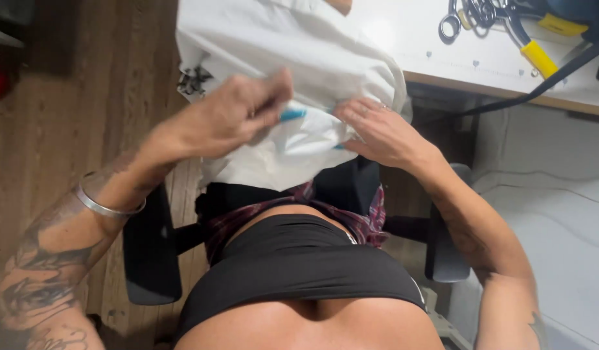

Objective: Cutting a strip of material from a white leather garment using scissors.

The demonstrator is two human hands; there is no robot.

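Teal slender marker (293, 115), long axis running left-right, pinched in left hand (231, 116) fingertips over white cloth (312, 58); right hand (380, 133), fingers spread, presses cloth just right.

Soft indoor light, glare on the white tabletop (403, 32), motion blur, wide-angle stretch at edges.

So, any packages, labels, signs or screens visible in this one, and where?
None that I can make out.
White fabric: draped from the table edge to the lap, both hands on it.
White table: top right, small printed marks along its edge, no label.
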